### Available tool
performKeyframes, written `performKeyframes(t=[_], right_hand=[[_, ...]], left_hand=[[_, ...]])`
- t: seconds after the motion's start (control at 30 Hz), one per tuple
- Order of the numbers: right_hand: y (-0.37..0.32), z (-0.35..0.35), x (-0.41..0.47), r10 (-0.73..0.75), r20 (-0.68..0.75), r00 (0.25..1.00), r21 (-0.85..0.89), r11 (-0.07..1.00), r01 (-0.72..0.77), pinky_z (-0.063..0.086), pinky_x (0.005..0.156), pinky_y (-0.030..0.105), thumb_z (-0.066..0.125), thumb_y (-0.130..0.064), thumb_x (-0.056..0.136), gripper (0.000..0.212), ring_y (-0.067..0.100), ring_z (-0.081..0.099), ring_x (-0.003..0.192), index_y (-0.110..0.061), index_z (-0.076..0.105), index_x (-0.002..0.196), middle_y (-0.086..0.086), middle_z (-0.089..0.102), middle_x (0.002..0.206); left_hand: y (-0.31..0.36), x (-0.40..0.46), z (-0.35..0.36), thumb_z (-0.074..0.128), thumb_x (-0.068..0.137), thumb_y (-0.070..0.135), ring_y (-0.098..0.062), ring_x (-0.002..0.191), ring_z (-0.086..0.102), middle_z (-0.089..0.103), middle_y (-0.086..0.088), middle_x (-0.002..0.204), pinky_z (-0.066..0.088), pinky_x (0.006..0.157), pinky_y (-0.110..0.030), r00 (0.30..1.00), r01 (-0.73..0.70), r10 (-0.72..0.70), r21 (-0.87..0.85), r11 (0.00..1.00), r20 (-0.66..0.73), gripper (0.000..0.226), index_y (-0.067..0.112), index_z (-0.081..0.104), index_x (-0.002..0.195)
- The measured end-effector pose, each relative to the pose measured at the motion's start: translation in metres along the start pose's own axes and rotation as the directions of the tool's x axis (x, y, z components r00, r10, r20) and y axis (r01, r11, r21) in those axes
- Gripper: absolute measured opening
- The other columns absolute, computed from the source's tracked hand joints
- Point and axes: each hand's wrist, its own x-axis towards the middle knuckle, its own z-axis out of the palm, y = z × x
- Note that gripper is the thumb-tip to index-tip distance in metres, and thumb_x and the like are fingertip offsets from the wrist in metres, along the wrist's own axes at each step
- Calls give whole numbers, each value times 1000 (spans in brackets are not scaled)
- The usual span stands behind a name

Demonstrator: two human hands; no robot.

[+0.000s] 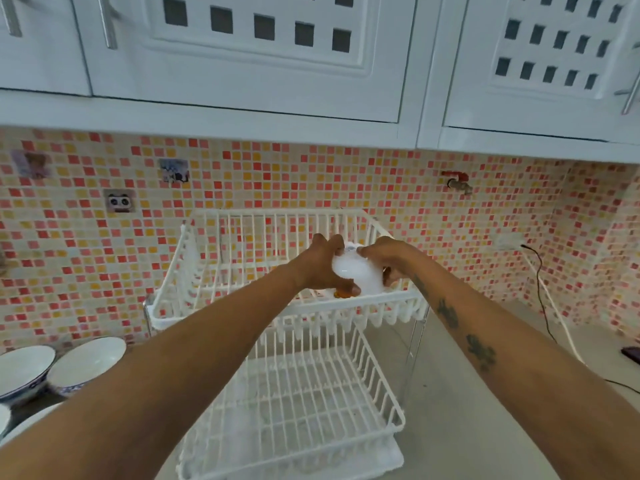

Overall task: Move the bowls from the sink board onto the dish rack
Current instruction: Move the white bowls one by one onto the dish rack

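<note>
A white two-tier wire dish rack [194, 271] stands on the counter in front of me. Over the right side of its upper tier, both hands hold one white bowl [360, 273] turned upside down, with an orange mark at its lower rim. My left hand [323, 261] grips the bowl's left side; my right hand [384, 256] grips its right side and base. At the far left, two white bowls with blue patterned outsides [26, 368] [88, 362] sit side by side, and the rims of more bowls show at the bottom-left corner.
The rack's lower tier [381, 393] sticks out toward me. White wall cupboards [242, 64] hang overhead. A tap [459, 183] juts from the mosaic-tiled wall. A wall socket [507, 241] with a black cable [543, 306] and a dark phone [632, 353] are at the right.
</note>
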Motion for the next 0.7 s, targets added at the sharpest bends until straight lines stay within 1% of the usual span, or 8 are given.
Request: performKeyframes(t=[0.13, 0.2, 0.27, 0.37, 0.5, 0.57, 0.63, 0.7], right_hand=[[2, 0, 3, -3, -46, 999, -14, 1000, 3, 53, 93, 53, 48, -32, 99, 52, 44, 63, 105, 5, 43, 135, 26, 59, 124], [0, 3, -2, -40, -123, 992, -125, 992, 25, 55, 87, 46, 49, -35, 98, 54, 41, 64, 103, 5, 45, 133, 23, 61, 121], [-4, 8, -9, -158, -273, 949, -303, 950, 71, 52, 81, 42, 47, -41, 97, 53, 35, 63, 94, 4, 53, 125, 17, 63, 105], [-30, 25, -25, -364, -414, 834, -419, 890, 181, 48, 71, 36, 42, -53, 94, 57, 35, 63, 94, -3, 63, 110, 16, 66, 112], [-98, 74, -58, -615, -449, 649, -348, 789, 507, 49, 94, 42, 45, -47, 93, 48, 34, 56, 118, -10, 66, 117, 14, 51, 136], [-134, 113, -80, -718, -470, 513, -233, 662, 713, 43, 98, 28, 48, -38, 93, 38, 29, 56, 117, -10, 67, 110, 12, 52, 132], [-168, 163, -113, -795, -488, 360, -102, 462, 881, 37, 87, 5, 48, -28, 93, 31, 22, 57, 105, -4, 67, 102, 13, 57, 119], [-197, 218, -150, -843, -493, 215, 2, 246, 969, 43, 83, 12, 50, -22, 91, 28, 20, 57, 97, 1, 66, 94, 15, 59, 109]], left_hand=[[-7, -1, 0, 81, 71, 41, -32, 118, 47, 29, -10, 136, 45, 92, -35, 998, 13, -9, -58, 998, 57, 81, 15, 32, 129], [-9, -7, -6, 74, 77, 46, -34, 137, 33, 15, -9, 151, 38, 109, -40, 992, 36, -31, -35, 999, 122, 93, 16, 16, 144], [-11, -15, -20, 67, 81, 51, -30, 149, 12, -8, -5, 161, 24, 119, -46, 991, 32, -32, 6, 999, 132, 106, 19, -4, 153], [-22, -37, -60, 59, 88, 50, -28, 149, 15, -11, -5, 162, 24, 118, -42, 1000, 2, -2, -74, 997, -4, 95, 22, -4, 154], [-60, -87, -114, 50, 94, 46, -27, 143, 29, 8, -9, 160, 29, 104, -28, 977, 38, -69, -154, 987, -203, 76, 18, 10, 152], [-90, -121, -137, 49, 96, 42, -26, 140, 33, 18, -12, 157, 30, 103, -27, 940, 60, -104, -143, 988, -326, 68, 15, 18, 150], [-125, -164, -159, 51, 95, 39, -27, 134, 40, 30, -14, 150, 35, 109, -35, 895, 104, -139, -105, 989, -424, 62, 11, 28, 146], [-161, -214, -178, 51, 90, 40, -31, 130, 46, 45, -16, 140, 40, 108, -46, 843, 123, -150, -86, 989, -516, 61, 7, 41, 140]])
